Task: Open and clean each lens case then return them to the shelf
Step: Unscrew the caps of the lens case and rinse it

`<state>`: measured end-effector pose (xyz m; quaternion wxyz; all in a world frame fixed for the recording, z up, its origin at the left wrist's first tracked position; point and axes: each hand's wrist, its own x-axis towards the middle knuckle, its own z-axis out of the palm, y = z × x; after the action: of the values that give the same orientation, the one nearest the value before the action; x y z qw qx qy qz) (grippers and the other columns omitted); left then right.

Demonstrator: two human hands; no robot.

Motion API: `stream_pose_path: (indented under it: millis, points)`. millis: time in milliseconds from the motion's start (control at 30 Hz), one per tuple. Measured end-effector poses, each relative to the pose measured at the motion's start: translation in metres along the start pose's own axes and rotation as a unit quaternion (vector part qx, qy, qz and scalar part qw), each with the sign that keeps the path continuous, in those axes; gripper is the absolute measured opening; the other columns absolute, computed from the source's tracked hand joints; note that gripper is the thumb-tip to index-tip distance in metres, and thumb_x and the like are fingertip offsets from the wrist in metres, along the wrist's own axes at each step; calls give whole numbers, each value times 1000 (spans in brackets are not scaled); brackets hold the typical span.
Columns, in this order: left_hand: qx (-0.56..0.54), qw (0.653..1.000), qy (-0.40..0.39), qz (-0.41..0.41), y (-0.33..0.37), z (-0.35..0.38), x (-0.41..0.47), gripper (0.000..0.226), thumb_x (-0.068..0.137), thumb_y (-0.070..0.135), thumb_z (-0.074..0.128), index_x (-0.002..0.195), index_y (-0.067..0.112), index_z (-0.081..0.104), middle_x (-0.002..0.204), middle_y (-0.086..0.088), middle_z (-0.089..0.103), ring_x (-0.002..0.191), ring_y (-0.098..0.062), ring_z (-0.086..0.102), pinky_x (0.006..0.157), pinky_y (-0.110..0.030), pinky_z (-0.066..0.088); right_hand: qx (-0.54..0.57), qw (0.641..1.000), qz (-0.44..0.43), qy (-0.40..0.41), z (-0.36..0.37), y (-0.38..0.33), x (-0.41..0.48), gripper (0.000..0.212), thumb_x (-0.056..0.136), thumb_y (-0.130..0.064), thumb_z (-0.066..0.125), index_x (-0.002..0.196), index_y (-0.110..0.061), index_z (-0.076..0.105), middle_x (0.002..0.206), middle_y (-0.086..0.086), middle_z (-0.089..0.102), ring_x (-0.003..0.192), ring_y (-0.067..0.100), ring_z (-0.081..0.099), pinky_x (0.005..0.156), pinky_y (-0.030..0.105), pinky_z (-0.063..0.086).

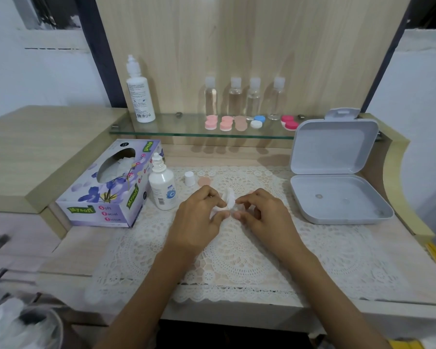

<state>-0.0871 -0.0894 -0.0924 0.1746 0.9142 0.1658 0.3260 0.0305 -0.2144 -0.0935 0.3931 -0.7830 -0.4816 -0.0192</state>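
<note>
- Head view: the left hand (202, 210) pinches a crumpled wad of white tissue paper (229, 201) between thumb and forefinger, low over the white lace mat (237, 260).
- The right hand (262, 212) meets the wad from the other side with curled fingers. I cannot tell whether they clasp anything, and tissue and fingers hide the lens case being wiped.
- Just beyond the grip, a round peach plastic cap (204, 181) and a small white bottle cap (189, 178) sit on the mat, close together but apart.
- Left of the grip stands a small white plastic dropper bottle (163, 187), nozzle bare; beyond it lies a purple cardboard tissue box (106, 190).
- Right of the grip, well apart, a grey plastic hinged box (335, 170) lies open, lid upright.
- Far beyond the grip, a glass shelf (176, 127) carries a row of small round plastic lens cases (226, 123) in pink, peach, blue-and-white and red, in front of four clear bottles (235, 96). A tall white bottle (139, 96) stands at its left end.
</note>
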Motion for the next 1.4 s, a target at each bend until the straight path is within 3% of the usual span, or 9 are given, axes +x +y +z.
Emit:
stream_pose_path:
  millis: [333, 500, 633, 767, 900, 1067, 1167, 1300, 1400]
  points:
    - [-5, 1000, -9, 13, 3, -3, 1, 13, 80, 17, 74, 91, 12, 75, 95, 6, 61, 80, -12, 60, 68, -28, 51, -11, 1000, -5, -3, 0, 1, 0, 23, 85, -32, 69, 105, -23, 69, 89, -13, 51, 64, -3, 46, 63, 20, 39]
    - [-32, 999, -5, -2, 1, -3, 2, 8, 77, 16, 77, 83, 12, 74, 88, 9, 61, 72, -7, 59, 66, -7, 38, -16, 1000, -13, -2, 1, -1, 0, 20, 84, -26, 70, 103, -20, 68, 90, -8, 54, 64, 0, 47, 64, 28, 47]
    - [-60, 998, 7, -17, -2, -2, 2, 5, 77, 15, 76, 81, 12, 75, 86, 13, 60, 75, -5, 59, 68, -15, 44, -9, 1000, -14, 2, 3, -1, 0, 17, 84, -22, 70, 101, -18, 67, 89, -8, 53, 63, 0, 47, 64, 29, 47]
    - [-132, 985, 51, -99, -6, -4, 3, 6, 81, 13, 72, 85, 9, 74, 89, 7, 63, 84, -3, 59, 78, -7, 40, 3, 1000, -10, 9, 2, 0, -1, 18, 84, -23, 70, 101, -17, 69, 88, -10, 52, 61, -1, 46, 66, 27, 47]
    - [-160, 976, 69, -128, -8, -7, 4, 8, 87, 9, 66, 88, 7, 73, 92, 4, 66, 85, 5, 57, 75, 0, 36, 25, 1000, -10, 8, 0, -1, -2, 17, 83, -19, 70, 101, -18, 69, 87, -10, 53, 60, -3, 45, 66, 26, 46]
    - [-271, 948, -25, -165, -4, -9, 2, 26, 94, 8, 55, 119, 9, 64, 112, 8, 63, 98, 6, 57, 84, -1, 39, 72, 997, -17, 24, -2, -2, -3, 20, 83, -14, 68, 102, -20, 68, 92, -10, 55, 72, 0, 50, 68, 20, 40]
    - [-307, 935, -85, -156, -9, -8, 0, 34, 95, 12, 55, 129, 13, 57, 125, 4, 61, 114, -2, 55, 97, -14, 42, 76, 996, -32, 39, -3, -3, -3, 19, 86, -15, 67, 105, -18, 67, 94, -8, 55, 77, -1, 50, 69, 16, 40]
    - [-328, 929, -111, -134, -9, -9, -1, 23, 96, 17, 55, 117, 13, 63, 102, 6, 70, 93, -1, 62, 81, -17, 46, 82, 995, -37, 51, -4, -3, -3, 19, 86, -14, 66, 105, -18, 67, 95, -8, 55, 79, 1, 52, 69, 10, 40]
    - [-314, 935, -111, -124, -10, -10, -1, 18, 90, 34, 53, 99, 24, 65, 78, 14, 66, 75, -2, 59, 68, -18, 45, 91, 994, -40, 52, -5, -4, -3, 20, 86, -14, 67, 106, -16, 66, 97, -8, 55, 80, 1, 51, 69, 9, 38]
